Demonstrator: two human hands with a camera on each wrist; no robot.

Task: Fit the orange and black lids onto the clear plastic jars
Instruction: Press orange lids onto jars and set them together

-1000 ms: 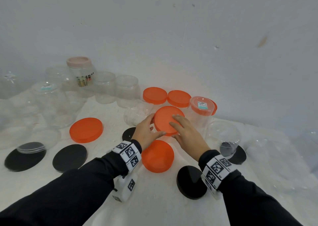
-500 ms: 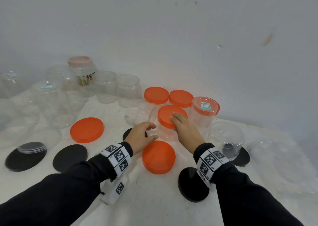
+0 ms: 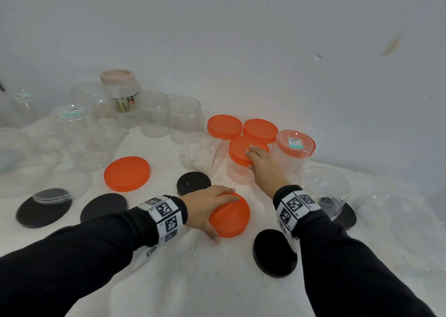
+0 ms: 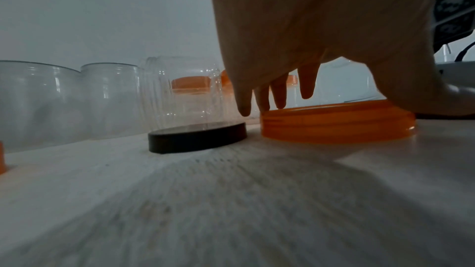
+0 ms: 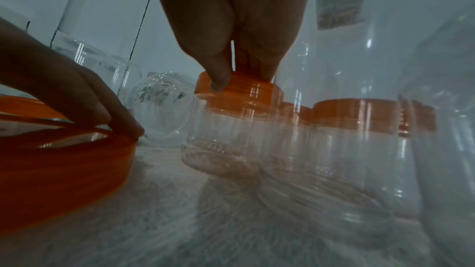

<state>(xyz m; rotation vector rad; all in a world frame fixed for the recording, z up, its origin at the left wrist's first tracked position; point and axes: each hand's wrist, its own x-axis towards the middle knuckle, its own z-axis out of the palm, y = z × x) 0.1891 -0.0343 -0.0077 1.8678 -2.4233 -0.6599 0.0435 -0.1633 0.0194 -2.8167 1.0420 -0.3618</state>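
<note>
My right hand (image 3: 259, 158) holds an orange lid (image 3: 242, 149) by its edge; the lid sits on an upright clear jar (image 3: 237, 174). The right wrist view shows the thumb and fingers of that hand (image 5: 239, 64) pinching the lid's rim (image 5: 241, 88). My left hand (image 3: 212, 210) grips a loose orange lid (image 3: 231, 217) lying flat on the white table in front of that jar, fingers over its far edge and thumb at its near edge. In the left wrist view the fingertips (image 4: 262, 105) touch that lid's rim (image 4: 334, 127).
Two orange-lidded jars (image 3: 224, 126) and an upturned jar with a sticker (image 3: 293, 152) stand behind. A clear jar (image 3: 201, 157) lies on its side. Loose black lids (image 3: 193, 183) (image 3: 275, 252) and one orange lid (image 3: 127, 173) lie about. Open jars (image 3: 184, 119) crowd the back left.
My left hand has left the jar and come back toward me onto the loose orange lid. My right hand stays on the lid on the jar.
</note>
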